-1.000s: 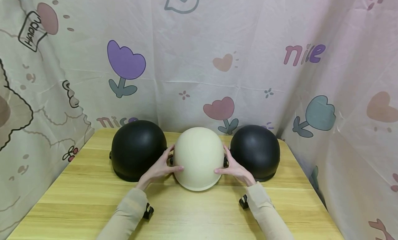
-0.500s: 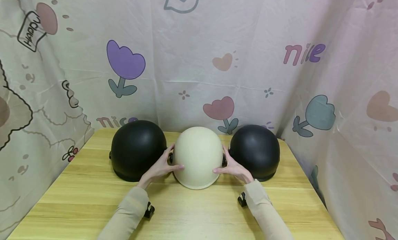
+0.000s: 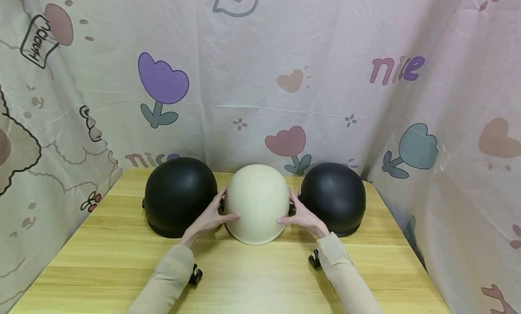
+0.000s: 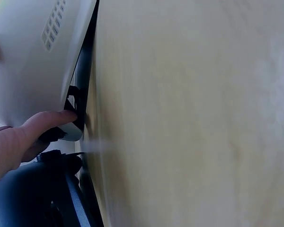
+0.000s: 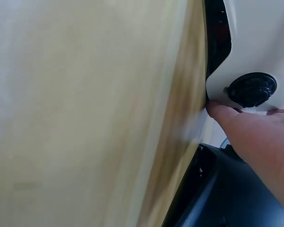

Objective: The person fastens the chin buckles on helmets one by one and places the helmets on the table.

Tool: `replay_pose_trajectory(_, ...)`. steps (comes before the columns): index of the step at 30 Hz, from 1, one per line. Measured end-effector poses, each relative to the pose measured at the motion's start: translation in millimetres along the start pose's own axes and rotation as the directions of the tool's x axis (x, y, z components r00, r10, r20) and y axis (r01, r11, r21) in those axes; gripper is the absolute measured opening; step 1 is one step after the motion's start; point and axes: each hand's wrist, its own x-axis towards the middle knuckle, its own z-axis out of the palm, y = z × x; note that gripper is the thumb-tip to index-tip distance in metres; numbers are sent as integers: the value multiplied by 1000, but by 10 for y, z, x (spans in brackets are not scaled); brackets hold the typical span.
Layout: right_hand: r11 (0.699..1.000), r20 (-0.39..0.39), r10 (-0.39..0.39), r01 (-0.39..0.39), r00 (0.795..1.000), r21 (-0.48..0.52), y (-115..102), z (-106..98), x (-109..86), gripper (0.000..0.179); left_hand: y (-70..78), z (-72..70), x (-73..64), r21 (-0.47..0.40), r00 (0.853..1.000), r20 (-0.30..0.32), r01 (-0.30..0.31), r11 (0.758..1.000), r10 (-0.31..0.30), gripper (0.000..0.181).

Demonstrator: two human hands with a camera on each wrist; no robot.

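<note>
A cream helmet (image 3: 257,201) stands dome up on the wooden table between two black helmets. My left hand (image 3: 209,217) holds its left side, thumb on the front of the shell and fingers reaching round behind. On its right side my right hand (image 3: 304,218) grips it the same way. In the left wrist view a finger of the left hand (image 4: 14,144) lies at the helmet's edge, below a grid of small vents. A round black knob (image 5: 253,89) on the cream helmet shows beside the right hand (image 5: 262,132) in the right wrist view.
The left black helmet (image 3: 179,196) sits close to my left hand, the right black helmet (image 3: 334,198) close to my right. Behind the wooden table (image 3: 252,278) hangs a printed cloth (image 3: 240,69), which continues along both sides.
The cream helmet has shifted slightly away from me, with both hands still on it. The two black helmets stay put. The head view has turned very slightly.
</note>
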Motion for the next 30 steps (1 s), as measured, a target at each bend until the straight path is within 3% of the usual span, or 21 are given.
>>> replay_pose_trajectory(7, 999, -27, -28, 28, 999, -16, 11, 2, 40, 120, -10, 10, 6, 3, 1000, -18, 4, 1000, -4, 113)
replay_pose_trajectory(13, 997, -25, -57, 58, 998, 51, 15, 15, 63, 117, 10, 15, -5, -1, 1000, -20, -4, 1000, 4, 112)
replay_pose_trajectory(30, 995, -43, -38, 41, 998, 91, 13, 45, 75, 116, -2, 24, 8, -13, 999, -36, -34, 999, 33, 110)
